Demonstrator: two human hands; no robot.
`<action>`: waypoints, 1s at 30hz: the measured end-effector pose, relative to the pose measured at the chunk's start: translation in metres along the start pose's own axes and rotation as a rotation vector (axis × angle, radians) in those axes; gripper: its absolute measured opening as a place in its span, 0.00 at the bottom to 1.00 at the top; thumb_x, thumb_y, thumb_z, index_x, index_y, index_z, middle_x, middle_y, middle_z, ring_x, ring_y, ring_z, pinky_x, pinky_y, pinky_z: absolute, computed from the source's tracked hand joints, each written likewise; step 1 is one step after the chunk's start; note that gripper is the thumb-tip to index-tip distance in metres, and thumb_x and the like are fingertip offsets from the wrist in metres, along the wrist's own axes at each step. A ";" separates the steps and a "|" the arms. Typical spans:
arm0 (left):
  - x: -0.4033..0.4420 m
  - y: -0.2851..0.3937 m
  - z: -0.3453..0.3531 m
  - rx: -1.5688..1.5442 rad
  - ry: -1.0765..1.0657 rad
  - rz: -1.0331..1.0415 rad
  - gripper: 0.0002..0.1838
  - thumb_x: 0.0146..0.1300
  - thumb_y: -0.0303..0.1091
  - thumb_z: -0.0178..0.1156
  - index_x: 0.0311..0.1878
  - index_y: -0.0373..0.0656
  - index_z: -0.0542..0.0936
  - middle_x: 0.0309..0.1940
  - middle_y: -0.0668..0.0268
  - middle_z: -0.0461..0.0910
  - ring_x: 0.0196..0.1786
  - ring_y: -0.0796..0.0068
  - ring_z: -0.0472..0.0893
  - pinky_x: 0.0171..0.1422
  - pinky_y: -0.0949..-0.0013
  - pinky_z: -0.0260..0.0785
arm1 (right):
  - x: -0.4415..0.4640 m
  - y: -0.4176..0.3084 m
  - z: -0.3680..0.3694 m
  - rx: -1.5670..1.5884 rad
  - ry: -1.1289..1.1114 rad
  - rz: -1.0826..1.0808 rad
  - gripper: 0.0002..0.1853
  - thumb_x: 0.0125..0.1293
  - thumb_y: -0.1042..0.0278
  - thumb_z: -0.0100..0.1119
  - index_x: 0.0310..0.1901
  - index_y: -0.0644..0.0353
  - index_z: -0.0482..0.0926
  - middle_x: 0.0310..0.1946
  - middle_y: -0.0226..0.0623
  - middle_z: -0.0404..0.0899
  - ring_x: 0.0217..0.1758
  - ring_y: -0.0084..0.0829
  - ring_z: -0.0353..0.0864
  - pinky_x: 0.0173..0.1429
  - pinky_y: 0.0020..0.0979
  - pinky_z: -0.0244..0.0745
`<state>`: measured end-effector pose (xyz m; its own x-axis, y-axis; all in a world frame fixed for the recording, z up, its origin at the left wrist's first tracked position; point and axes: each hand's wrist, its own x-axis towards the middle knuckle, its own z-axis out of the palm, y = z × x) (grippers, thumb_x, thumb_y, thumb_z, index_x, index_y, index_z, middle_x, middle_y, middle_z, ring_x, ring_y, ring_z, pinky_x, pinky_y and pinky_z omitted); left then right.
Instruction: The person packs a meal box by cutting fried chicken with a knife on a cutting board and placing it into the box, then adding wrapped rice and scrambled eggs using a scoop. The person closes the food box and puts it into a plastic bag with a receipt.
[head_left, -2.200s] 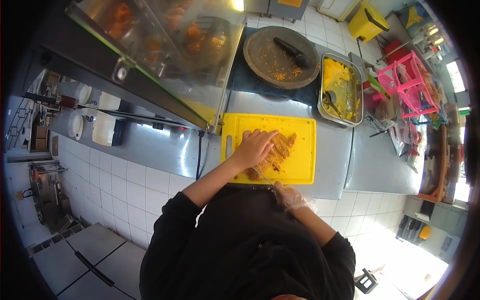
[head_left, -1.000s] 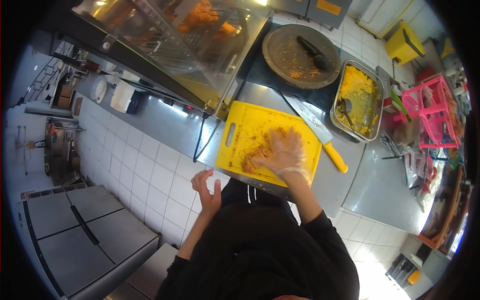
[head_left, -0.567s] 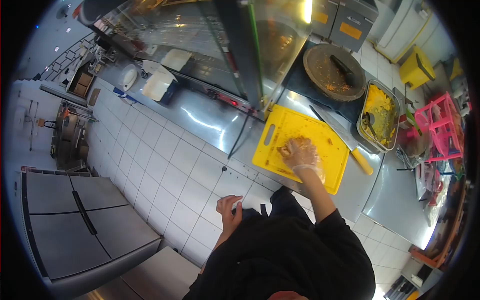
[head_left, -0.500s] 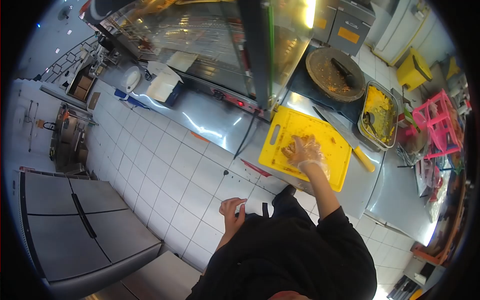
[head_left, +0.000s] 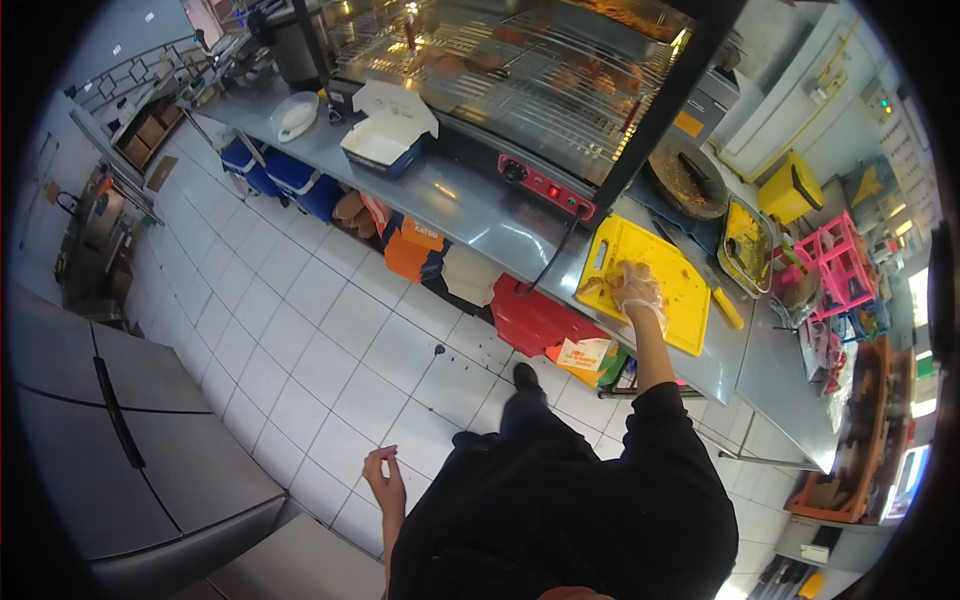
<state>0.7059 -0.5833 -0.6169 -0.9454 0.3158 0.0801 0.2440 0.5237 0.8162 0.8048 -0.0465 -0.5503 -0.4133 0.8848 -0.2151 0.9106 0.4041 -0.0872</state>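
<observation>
My right hand [head_left: 640, 290], in a clear plastic glove, is closed over cut, brown-crusted food [head_left: 597, 285] at the left part of the yellow cutting board [head_left: 688, 318]. The palm and fingers hide most of the food. Along the board's right side lies a knife with a yellow handle [head_left: 727, 308], touched by neither hand. My bare left hand [head_left: 385, 478] hangs over the tiled floor, away from the counter, fingers loosely bent and apart with nothing in them.
A glass-sided warmer [head_left: 500, 80] stands on the steel counter [head_left: 500, 228], left of the board. An open box [head_left: 385, 135] sits farther left. Beyond the board are a round stone dish [head_left: 680, 180] and a metal tray of yellow food [head_left: 742, 235]. A steel cabinet [head_left: 190, 450] is at lower left.
The knife has left my right hand and lies beside the board. That hand has moved onto the food, first spread, now closed. My left hand has come off the food. The view has swung left.
</observation>
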 end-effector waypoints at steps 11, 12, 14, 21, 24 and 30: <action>0.076 0.000 -0.005 -0.240 -0.083 -0.053 0.05 0.64 0.22 0.53 0.39 0.35 0.79 0.36 0.60 0.79 0.40 0.67 0.78 0.48 0.69 0.69 | -0.028 -0.062 0.024 0.070 0.245 0.108 0.38 0.53 0.37 0.61 0.66 0.37 0.66 0.73 0.48 0.49 0.74 0.61 0.44 0.73 0.59 0.42; 0.083 -0.006 0.004 -0.256 -0.102 -0.040 0.05 0.65 0.22 0.53 0.39 0.35 0.79 0.35 0.60 0.78 0.40 0.68 0.78 0.48 0.69 0.69 | -0.026 -0.066 0.023 0.020 0.255 0.117 0.37 0.52 0.36 0.61 0.64 0.39 0.68 0.73 0.48 0.50 0.74 0.62 0.44 0.72 0.60 0.42; 0.098 -0.007 0.017 -0.282 -0.176 -0.059 0.05 0.66 0.22 0.53 0.39 0.36 0.79 0.35 0.60 0.78 0.40 0.69 0.78 0.47 0.70 0.69 | -0.016 -0.061 0.029 0.041 0.338 0.110 0.32 0.52 0.38 0.62 0.58 0.42 0.73 0.71 0.49 0.54 0.73 0.59 0.50 0.71 0.58 0.46; 0.210 0.012 0.015 -0.103 -0.486 0.077 0.07 0.64 0.22 0.54 0.41 0.37 0.80 0.34 0.59 0.80 0.39 0.66 0.80 0.46 0.68 0.71 | 0.029 -0.023 0.043 0.090 0.633 0.033 0.13 0.51 0.58 0.68 0.36 0.54 0.82 0.48 0.48 0.78 0.50 0.47 0.78 0.55 0.43 0.72; 0.263 0.018 0.019 0.002 -0.551 0.247 0.07 0.61 0.19 0.54 0.39 0.38 0.80 0.33 0.58 0.79 0.39 0.61 0.79 0.46 0.66 0.69 | 0.045 0.002 0.051 0.129 0.594 0.092 0.13 0.52 0.62 0.67 0.39 0.56 0.81 0.42 0.46 0.81 0.45 0.44 0.80 0.49 0.41 0.75; 0.331 0.030 0.032 0.042 -0.533 0.291 0.07 0.63 0.20 0.54 0.39 0.38 0.80 0.34 0.59 0.79 0.40 0.62 0.79 0.47 0.66 0.69 | 0.041 -0.027 0.012 0.765 0.811 0.550 0.11 0.63 0.61 0.61 0.43 0.58 0.79 0.39 0.40 0.82 0.39 0.27 0.81 0.39 0.29 0.77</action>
<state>0.4075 -0.4379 -0.5846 -0.6034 0.7974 -0.0099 0.4946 0.3840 0.7797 0.7630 -0.0238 -0.5689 0.3861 0.8915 0.2368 0.6243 -0.0636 -0.7786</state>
